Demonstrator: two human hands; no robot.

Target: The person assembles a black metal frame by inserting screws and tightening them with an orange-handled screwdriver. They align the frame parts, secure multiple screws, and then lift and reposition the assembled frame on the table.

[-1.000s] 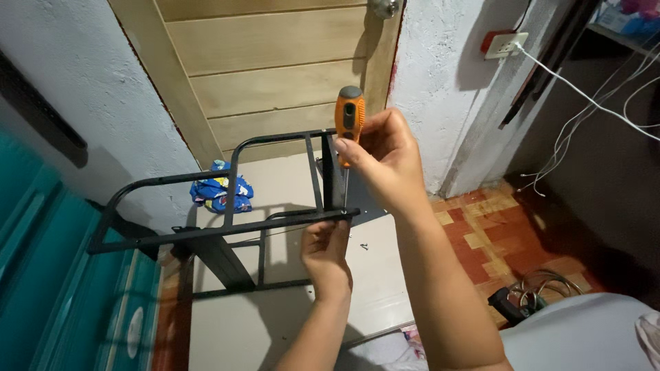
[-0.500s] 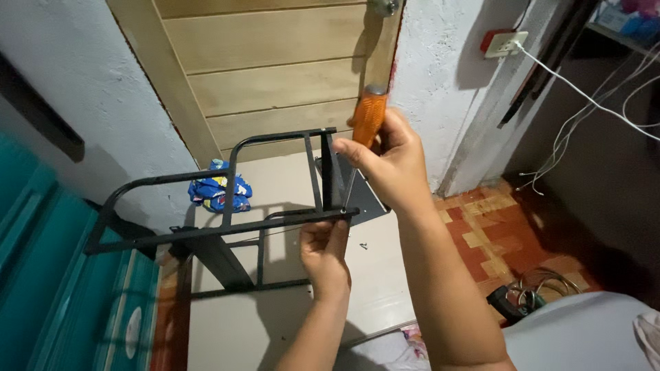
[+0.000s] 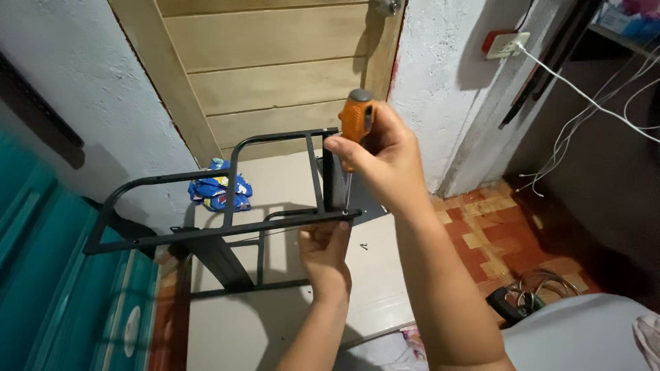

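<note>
1. Pale grey fabric [image 3: 584,336], rounded and smooth, fills the nearest lower right corner; what it belongs to I cannot tell.
2. Rising from below, the left hand [image 3: 324,253] pinches the underside of a black metal bar, fingers closed narrowly around it, apparently to steady the joint from beneath.
3. Just above, the right hand [image 3: 378,161] is wrapped fully around an orange-handled screwdriver [image 3: 357,118]. The tool stands nearly upright, its thin shaft running down so the tip meets the bar directly over the left hand's fingers, which lets it press straight down on the spot.
4. The bar belongs to a black metal frame [image 3: 230,178], a rack of thin rods with a curved top rail. It is held tilted in the air, stretching away to the left over the floor, with the worked end kept close to the person.
5. Below it lies a pale board [image 3: 275,323] on a floor of red and yellow tiles [image 3: 495,227]. A coil of cable [image 3: 533,288] sits on the tiles at right.
6. Farther off, a blue snack packet [image 3: 220,189] lies at the foot of a wooden door [image 3: 275,75].
7. White rough walls flank the door, and a wall socket [image 3: 505,45] at upper right trails a white cord [image 3: 584,89].
</note>
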